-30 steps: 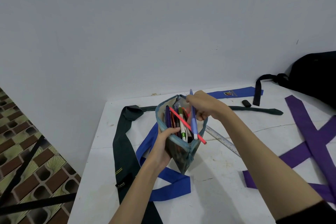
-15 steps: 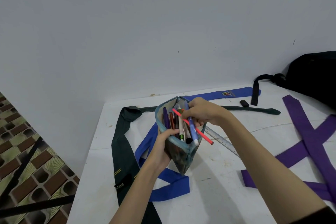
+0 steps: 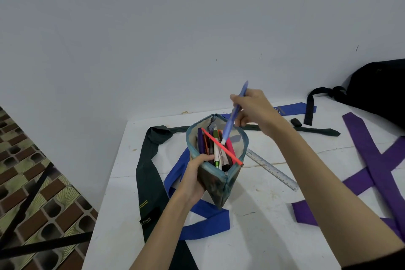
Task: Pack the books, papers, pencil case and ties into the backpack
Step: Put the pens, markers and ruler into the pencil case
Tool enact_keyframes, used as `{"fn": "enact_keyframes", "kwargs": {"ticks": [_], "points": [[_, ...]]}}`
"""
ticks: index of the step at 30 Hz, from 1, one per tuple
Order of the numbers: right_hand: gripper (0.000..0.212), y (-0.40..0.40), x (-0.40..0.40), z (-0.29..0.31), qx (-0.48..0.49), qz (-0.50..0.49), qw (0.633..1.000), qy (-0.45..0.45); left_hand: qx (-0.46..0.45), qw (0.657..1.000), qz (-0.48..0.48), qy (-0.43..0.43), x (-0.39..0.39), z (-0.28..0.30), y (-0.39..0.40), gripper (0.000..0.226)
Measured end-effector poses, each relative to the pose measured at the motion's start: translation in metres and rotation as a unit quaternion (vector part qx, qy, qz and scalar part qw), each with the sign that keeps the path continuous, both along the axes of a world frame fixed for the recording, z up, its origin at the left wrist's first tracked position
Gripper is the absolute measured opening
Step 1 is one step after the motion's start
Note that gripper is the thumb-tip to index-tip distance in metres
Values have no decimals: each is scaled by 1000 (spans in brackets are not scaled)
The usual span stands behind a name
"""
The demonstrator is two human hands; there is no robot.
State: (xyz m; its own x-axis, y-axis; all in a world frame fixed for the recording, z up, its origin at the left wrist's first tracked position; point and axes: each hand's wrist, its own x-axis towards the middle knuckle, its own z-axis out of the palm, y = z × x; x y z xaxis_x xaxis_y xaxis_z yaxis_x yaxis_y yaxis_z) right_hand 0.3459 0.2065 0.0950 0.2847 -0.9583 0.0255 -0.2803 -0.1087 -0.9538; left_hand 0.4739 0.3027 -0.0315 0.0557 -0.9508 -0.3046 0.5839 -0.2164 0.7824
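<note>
My left hand grips the near side of an open teal pencil case, held upright above the white table. Several pens stand inside it, and a red pencil lies across its mouth. My right hand pinches a blue pen, whose lower tip points into the case. A dark green tie and a blue tie lie under and left of the case. Two purple ties cross at the right. The black backpack sits at the far right against the wall.
A clear ruler lies on the table just right of the case. A small black eraser-like piece rests near the backpack strap. The table's left edge drops to a tiled floor. A grey wall stands close behind.
My right hand has risen from the case's mouth, lifting the blue pen so that most of it now sticks out above the case. The left hand keeps its hold.
</note>
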Motion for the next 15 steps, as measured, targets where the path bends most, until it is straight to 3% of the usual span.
{"fn": "enact_keyframes", "kwargs": {"ticks": [3, 7, 10, 15], "points": [[15, -1, -3, 3, -57, -13, 998, 8, -7, 1000, 4, 8, 0, -1, -1, 67], [18, 7, 3, -17, -69, 47, 982, 172, -23, 1000, 9, 2, -1, 3, -3, 59], [25, 15, 10, -36, -21, 103, 959, 262, -21, 1000, 16, -16, -4, 6, -4, 70], [35, 21, 6, -34, -85, 53, 965, 242, -25, 999, 20, -11, -4, 5, -5, 91]]}}
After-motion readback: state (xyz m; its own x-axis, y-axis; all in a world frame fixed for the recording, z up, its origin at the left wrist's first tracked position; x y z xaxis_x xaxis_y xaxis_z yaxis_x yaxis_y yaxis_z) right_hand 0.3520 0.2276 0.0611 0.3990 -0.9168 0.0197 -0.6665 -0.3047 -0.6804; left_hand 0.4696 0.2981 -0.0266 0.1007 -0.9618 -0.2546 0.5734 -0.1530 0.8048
